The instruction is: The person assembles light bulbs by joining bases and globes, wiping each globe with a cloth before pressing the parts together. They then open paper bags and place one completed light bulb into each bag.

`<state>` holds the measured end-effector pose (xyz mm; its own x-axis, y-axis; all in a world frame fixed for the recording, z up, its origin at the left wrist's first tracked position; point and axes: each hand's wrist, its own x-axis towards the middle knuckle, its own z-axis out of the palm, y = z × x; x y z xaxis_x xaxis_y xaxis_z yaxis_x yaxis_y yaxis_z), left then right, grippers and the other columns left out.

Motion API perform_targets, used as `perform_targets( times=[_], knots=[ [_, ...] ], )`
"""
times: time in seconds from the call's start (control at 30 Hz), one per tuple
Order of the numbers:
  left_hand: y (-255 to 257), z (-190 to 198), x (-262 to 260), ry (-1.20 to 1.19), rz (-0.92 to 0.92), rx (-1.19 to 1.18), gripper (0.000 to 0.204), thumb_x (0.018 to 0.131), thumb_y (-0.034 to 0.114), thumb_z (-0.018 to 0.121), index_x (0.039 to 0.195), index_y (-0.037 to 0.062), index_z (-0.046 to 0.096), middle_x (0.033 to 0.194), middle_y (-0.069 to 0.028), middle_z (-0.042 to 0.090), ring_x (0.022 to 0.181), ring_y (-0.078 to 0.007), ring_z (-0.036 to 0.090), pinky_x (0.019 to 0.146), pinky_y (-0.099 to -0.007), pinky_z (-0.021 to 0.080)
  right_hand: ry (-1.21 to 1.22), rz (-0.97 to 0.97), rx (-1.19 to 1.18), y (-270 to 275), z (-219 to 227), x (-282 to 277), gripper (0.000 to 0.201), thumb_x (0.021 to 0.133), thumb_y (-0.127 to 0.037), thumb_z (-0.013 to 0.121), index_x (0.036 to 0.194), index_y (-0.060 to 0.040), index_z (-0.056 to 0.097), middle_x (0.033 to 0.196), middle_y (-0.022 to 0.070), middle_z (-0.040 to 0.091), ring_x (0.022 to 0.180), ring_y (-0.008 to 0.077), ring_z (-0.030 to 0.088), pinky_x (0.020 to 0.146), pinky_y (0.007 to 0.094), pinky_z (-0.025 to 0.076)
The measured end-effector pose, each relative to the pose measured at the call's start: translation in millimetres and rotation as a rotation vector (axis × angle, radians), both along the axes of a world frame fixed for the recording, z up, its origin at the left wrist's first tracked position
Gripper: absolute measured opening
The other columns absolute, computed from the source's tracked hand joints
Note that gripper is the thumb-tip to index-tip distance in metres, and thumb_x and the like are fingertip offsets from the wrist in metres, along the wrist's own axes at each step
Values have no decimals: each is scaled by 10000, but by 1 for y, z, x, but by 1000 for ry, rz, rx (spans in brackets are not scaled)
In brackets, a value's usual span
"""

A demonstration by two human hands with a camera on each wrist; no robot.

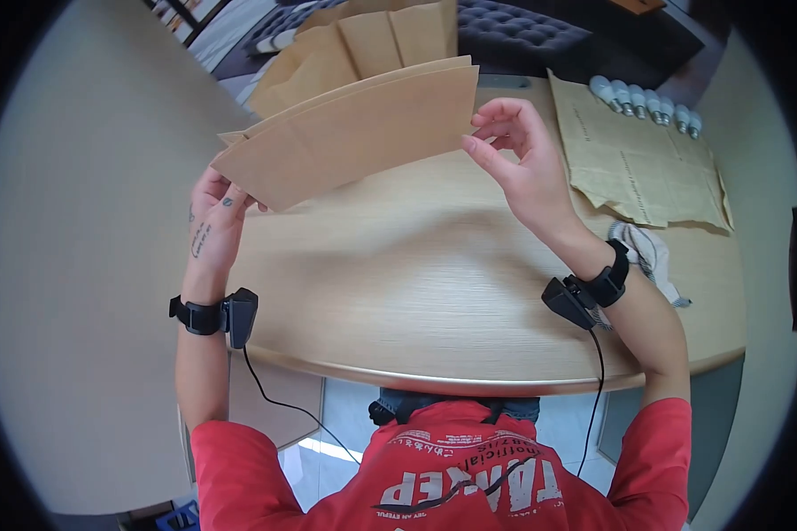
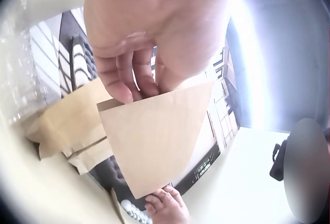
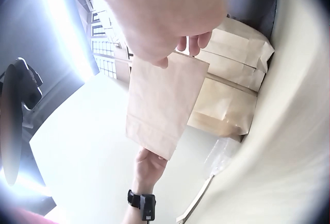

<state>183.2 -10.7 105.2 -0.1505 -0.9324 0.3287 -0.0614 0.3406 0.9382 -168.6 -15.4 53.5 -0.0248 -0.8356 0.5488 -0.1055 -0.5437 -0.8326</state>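
A flat, folded brown paper bag is held up over the table, tilted, its left end lower in the head view. My left hand grips its left end, thumb on the near face and fingers behind. At the opposite end, my right hand pinches the bag's edge between thumb and curled fingers. In the right wrist view, the right thumb overlaps the near face of the bag, while the other fingertips sit at its top edge. The left wrist view shows the left fingertips along the bag's upper edge.
Behind the held bag stand larger brown paper bags. At the right, several white light bulbs lie in a row along a flat brown paper sheet. A crumpled cloth lies near my right forearm on the wooden table.
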Motion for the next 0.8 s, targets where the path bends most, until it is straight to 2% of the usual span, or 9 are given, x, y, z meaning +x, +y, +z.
perform_targets(
  times=[0.2,0.23,0.27,0.3,0.4,0.57,0.67,0.77,0.8],
  knots=[
    [-44,-32,-23,57,-121,104,220,991,128,551,1178,14,566,990,-65,657,813,-142,617,705,-302,493,96,-120,33,-13,-2,-16,271,844,-159,746,1035,-19,614,987,31,624,867,126,586,786,296,475],
    [-40,-35,-34,49,-121,114,222,993,130,546,1181,13,566,988,-65,659,811,-142,618,708,-301,495,170,-200,-3,-4,-2,-24,244,842,-160,747,1000,-18,626,965,32,623,854,127,582,777,295,473],
    [-15,-22,-48,-7,-71,52,225,995,132,542,1184,12,566,986,-65,660,809,-142,619,710,-299,497,187,-240,-111,8,-3,-33,220,840,-160,749,964,-18,638,942,33,621,841,127,578,767,294,470],
    [-17,-22,-53,-22,-53,70,229,995,134,541,1188,13,566,991,-65,660,811,-141,620,713,-297,500,255,-317,-147,9,-3,-34,198,838,-161,751,929,-18,649,920,34,620,827,127,575,758,294,467],
    [-21,-28,-65,-56,-32,114,241,994,139,540,1200,17,566,1005,-65,656,818,-141,624,723,-290,509,219,-223,-68,6,-6,-37,174,835,-158,751,928,-24,688,849,42,635,788,137,583,722,297,469],
    [-15,-31,-76,-106,-56,99,237,996,150,537,1200,32,563,1031,-61,640,838,-136,627,720,-286,516,161,-64,21,13,-1,-42,251,862,-162,738,1051,-2,701,899,61,704,798,122,643,727,261,507],
    [-20,-37,-85,-40,-40,177,245,1010,237,533,1175,56,525,1056,-79,635,887,-144,611,783,-312,498,84,48,125,16,4,-44,270,885,-174,727,1077,12,694,952,66,718,834,105,658,749,245,520],
    [-26,-43,-84,254,-138,259,272,1017,273,520,1210,81,502,1083,-62,619,933,-128,599,844,-312,479,54,119,173,17,4,-46,283,899,-182,719,1099,15,681,973,60,715,861,99,654,761,244,522],
    [-24,-46,-86,274,-152,235,277,1012,264,533,1218,83,494,1078,-53,617,944,-121,594,859,-310,471,56,130,188,18,4,-48,288,902,-184,717,1108,13,676,976,57,713,868,99,652,763,245,521]
  ],
)
